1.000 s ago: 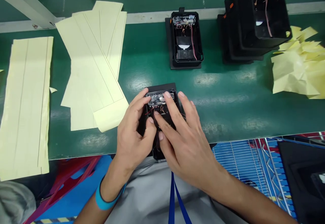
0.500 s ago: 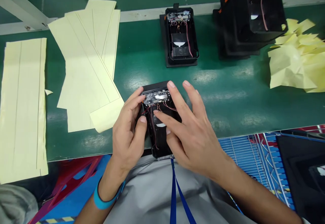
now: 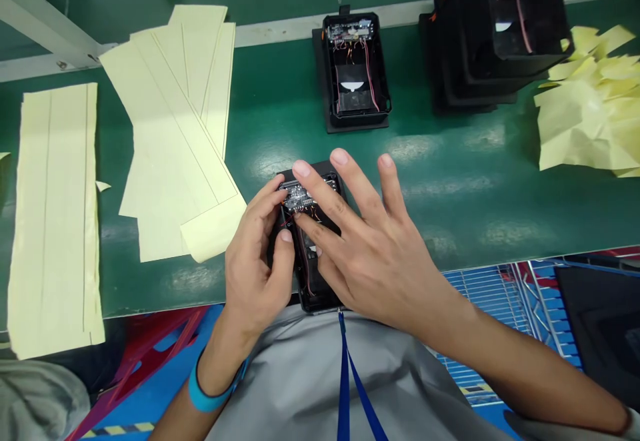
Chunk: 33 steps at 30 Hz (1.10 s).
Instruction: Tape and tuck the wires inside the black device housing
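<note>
A black plastic housing [image 3: 316, 284] lies near the table's front edge, its inside facing up. My left hand [image 3: 255, 258] grips its left side, fingers at the upper corner and thumb on the left rim. Inside, at the far end, sits a circuit board [image 3: 299, 200], with thin red wires [image 3: 304, 264] running down from it. My right hand [image 3: 373, 254] is spread over the housing with its fingers apart. One fingertip touches or hovers at the wires along the board's lower edge; which, I cannot tell. This hand hides the housing's right side.
Another open housing [image 3: 357, 106] lies on the green table [image 3: 280, 101] farther back. Stacked housings [image 3: 467, 48] stand at the right, beside crumpled yellow paper [image 3: 585, 118]. Yellow sheets [image 3: 165, 154] and a paper stack [image 3: 57, 228] lie left. A blue lanyard [image 3: 343, 368] hangs at the front edge.
My right hand has shifted left over the circuit board, its fingers spreading wider and one fingertip moving to the wires' upper left. My left hand keeps its grip on the housing.
</note>
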{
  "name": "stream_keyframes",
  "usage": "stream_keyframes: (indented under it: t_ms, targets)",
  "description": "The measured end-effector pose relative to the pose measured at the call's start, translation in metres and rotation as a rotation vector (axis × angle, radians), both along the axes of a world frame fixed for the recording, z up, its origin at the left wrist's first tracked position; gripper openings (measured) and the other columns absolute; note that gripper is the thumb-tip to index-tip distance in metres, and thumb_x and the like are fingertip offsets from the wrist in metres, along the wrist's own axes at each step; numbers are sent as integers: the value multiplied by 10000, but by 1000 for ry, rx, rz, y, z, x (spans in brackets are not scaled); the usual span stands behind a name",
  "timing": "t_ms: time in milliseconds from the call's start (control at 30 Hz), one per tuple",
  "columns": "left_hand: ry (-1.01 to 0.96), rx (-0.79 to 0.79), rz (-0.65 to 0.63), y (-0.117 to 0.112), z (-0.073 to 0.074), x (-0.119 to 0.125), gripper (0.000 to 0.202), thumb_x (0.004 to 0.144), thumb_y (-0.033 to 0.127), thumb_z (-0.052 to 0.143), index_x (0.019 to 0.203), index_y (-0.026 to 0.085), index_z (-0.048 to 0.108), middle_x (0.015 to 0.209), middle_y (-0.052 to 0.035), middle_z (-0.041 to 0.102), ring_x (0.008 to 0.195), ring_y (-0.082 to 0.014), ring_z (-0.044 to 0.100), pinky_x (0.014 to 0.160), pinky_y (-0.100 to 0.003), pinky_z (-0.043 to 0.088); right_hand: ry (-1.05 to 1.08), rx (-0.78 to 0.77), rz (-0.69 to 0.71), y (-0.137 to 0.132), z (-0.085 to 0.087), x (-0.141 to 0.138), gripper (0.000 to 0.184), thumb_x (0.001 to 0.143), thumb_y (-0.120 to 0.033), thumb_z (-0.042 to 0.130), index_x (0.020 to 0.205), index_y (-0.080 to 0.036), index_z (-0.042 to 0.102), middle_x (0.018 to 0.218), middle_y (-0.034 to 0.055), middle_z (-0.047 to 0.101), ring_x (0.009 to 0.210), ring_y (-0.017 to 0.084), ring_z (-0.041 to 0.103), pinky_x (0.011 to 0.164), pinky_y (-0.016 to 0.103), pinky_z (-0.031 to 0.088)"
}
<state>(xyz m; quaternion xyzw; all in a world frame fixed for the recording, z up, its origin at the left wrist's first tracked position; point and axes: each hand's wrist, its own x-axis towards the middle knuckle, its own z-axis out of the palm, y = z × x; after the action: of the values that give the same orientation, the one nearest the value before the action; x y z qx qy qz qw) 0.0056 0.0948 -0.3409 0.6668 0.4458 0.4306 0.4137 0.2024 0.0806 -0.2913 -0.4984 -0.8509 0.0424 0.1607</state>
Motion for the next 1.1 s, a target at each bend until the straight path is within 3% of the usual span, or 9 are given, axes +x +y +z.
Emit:
stream_keyframes:
  t_ms: [167, 367, 467, 600, 733, 867, 1100]
  targets:
    - [-4, -5, 9, -1, -2, -1, 535, 1100, 181, 567, 1624, 280, 539, 1716, -89, 468, 1645, -270, 453, 1410, -510, 427, 26, 107, 136, 1, -5, 15, 328, 1009, -194, 588, 1301, -192, 736, 1841, 45, 254, 1754, 343, 118, 1442, 671, 62]
    - [26, -28, -4, 0, -3, -3, 550, 1120, 254, 554, 1661, 321, 491, 1731, -75, 451, 1634, -280, 470, 1397, -509, 454, -134, 195, 287, 11, -4, 25, 421, 1044, -215, 588, 1448, -174, 698, 1828, 5, 287, 1742, 311, 197, 1451, 628, 8]
    - [47, -6, 2, 0, -4, -4, 544, 1119, 262, 557, 1657, 321, 500, 1730, -73, 455, 1633, -278, 472, 1399, -499, 450, -221, 249, 354, 22, 4, 27, 381, 1061, -221, 568, 1403, -214, 737, 1806, -60, 332, 1745, 289, 185, 1444, 624, 11]
    - [81, 11, 4, -1, -5, -6, 615, 1101, 185, 567, 1687, 343, 468, 1733, -66, 452, 1638, -282, 464, 1398, -533, 443, -331, 324, 475, 37, 12, 30, 367, 1073, -217, 537, 1360, -209, 766, 1802, -71, 333, 1740, 280, 198, 1442, 619, 170]
    - [93, 16, 2, -1, -6, -6, 649, 1098, 176, 565, 1713, 332, 430, 1740, -70, 442, 1630, -286, 475, 1376, -541, 475, -400, 375, 559, 49, 16, 31, 351, 1045, -223, 549, 1286, -224, 803, 1776, -101, 382, 1738, 280, 183, 1406, 529, 339]
    - [89, -8, 4, -1, -7, -6, 630, 1104, 188, 549, 1710, 321, 438, 1745, -67, 434, 1650, -289, 445, 1377, -538, 481, -423, 375, 631, 58, 20, 33, 354, 1027, -225, 524, 1221, -231, 819, 1764, -128, 397, 1742, 285, 137, 1409, 523, 311]
    - [76, -5, 1, -1, -9, -6, 636, 1098, 177, 554, 1707, 320, 438, 1748, -70, 426, 1661, -299, 427, 1382, -560, 471, -333, 393, 648, 65, 18, 37, 367, 1011, -207, 498, 1174, -228, 827, 1730, -142, 454, 1721, 255, 218, 1390, 432, 344]
